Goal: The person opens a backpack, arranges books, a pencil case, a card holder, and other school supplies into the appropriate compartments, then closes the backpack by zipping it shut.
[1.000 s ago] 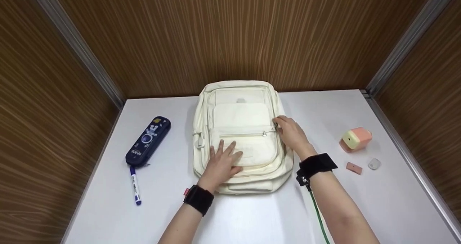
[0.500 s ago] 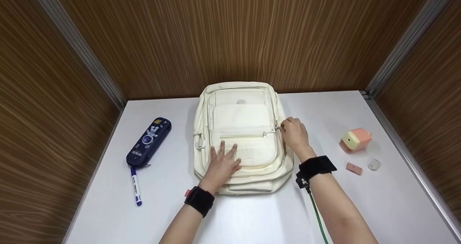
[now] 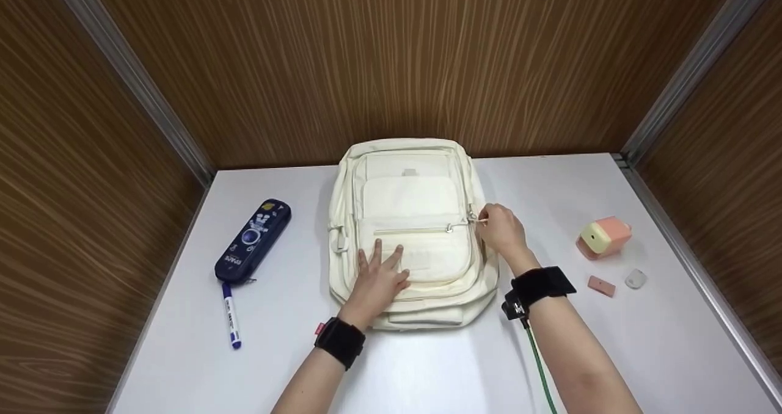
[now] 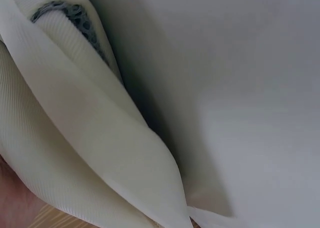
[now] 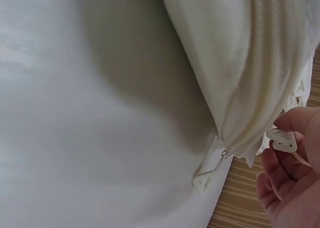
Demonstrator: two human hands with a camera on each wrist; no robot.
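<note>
A cream backpack (image 3: 410,195) lies on the white table with its front pockets facing up. My left hand (image 3: 377,287) rests on its lower front pocket, fingers spread. At the right edge of the bag, my right hand (image 3: 504,232) pinches a cream zipper pull (image 5: 284,141) between thumb and curled fingers; in the head view the pull stretches out from the side zipper. The right wrist view also shows a second zipper pull (image 5: 202,180) hanging loose below the bag's side. A short zipper (image 3: 412,230) crosses the front, its slider at the right end.
On the left lie a dark blue space-themed pencil case (image 3: 253,243) and a white-and-blue marker (image 3: 231,316). To the right are a pink-and-yellow pencil sharpener (image 3: 603,238), a pink eraser (image 3: 602,286) and a small clear-grey piece (image 3: 636,278). Wood-grain panels (image 3: 403,66) enclose the table (image 3: 287,182).
My right hand has shifted slightly right and down, off the bag's edge, drawing the zipper pull outward into view. My left hand has stayed on the pocket.
</note>
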